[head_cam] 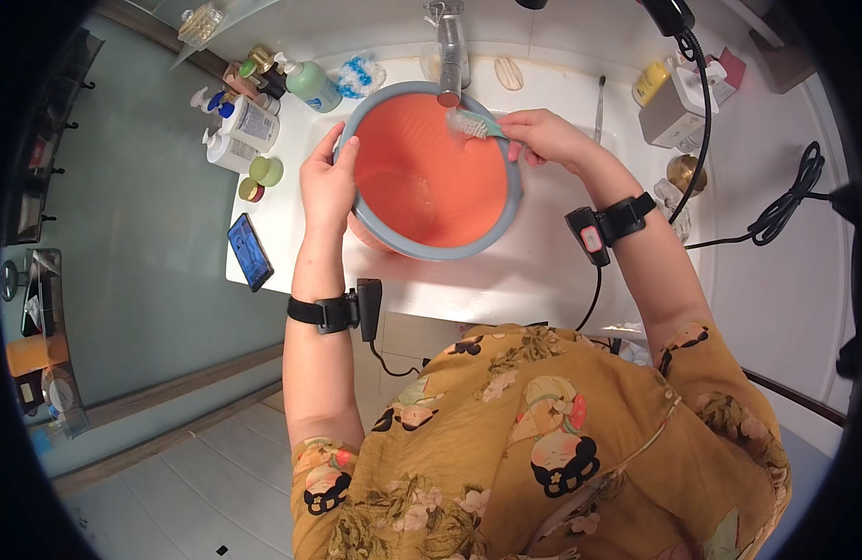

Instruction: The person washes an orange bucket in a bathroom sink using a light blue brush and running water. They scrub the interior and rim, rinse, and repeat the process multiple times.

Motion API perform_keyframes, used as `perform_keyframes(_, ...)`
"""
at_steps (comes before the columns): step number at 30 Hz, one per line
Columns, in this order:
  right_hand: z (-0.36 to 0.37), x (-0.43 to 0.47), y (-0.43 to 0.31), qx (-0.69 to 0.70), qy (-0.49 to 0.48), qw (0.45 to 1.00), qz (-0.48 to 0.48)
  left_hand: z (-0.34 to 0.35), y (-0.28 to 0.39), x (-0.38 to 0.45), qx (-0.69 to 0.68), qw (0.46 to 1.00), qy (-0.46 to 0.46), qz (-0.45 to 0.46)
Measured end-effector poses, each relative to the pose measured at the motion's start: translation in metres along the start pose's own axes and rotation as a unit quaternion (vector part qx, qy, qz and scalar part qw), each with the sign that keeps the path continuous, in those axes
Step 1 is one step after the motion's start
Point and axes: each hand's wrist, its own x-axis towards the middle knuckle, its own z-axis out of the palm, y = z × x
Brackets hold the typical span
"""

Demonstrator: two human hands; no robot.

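An orange plastic basin with a grey rim (431, 182) sits tilted in the white sink, under the metal faucet (450, 59). My left hand (329, 178) grips the basin's left rim, thumb on the inside and fingers outside. At the upper right of the rim, my right hand (546, 140) holds a small green scrub brush (481, 124) by its handle. The brush's pale bristles are just below the spout, over the basin's inner wall, and water seems to run over them. Whether the bristles touch the wall cannot be told.
Pump bottles (245, 126), a green soap bottle (313, 85) and a blue-white mesh scrubber (361, 75) stand at the left back. A phone (250, 252) lies on the left edge. A soap bar (509, 74), a toothbrush (599, 108) and a grey box (672, 108) are rightward. A black cable (704, 126) hangs at right.
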Motion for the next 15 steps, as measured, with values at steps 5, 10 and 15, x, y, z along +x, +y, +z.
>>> perform_keyframes(5,0.013,0.008,0.008,0.038,0.043,0.998,-0.027,0.002,-0.007,0.003,-0.015,1.0,0.007,0.008)
perform_keyframes(10,0.027,0.01,0.017,0.0,0.078,0.99,-0.116,0.003,-0.008,0.004,-0.012,1.0,-0.001,-0.005)
perform_keyframes(15,0.014,-0.03,0.007,-0.153,0.142,0.973,-0.095,-0.008,-0.018,0.008,-0.046,0.999,0.0,-0.013)
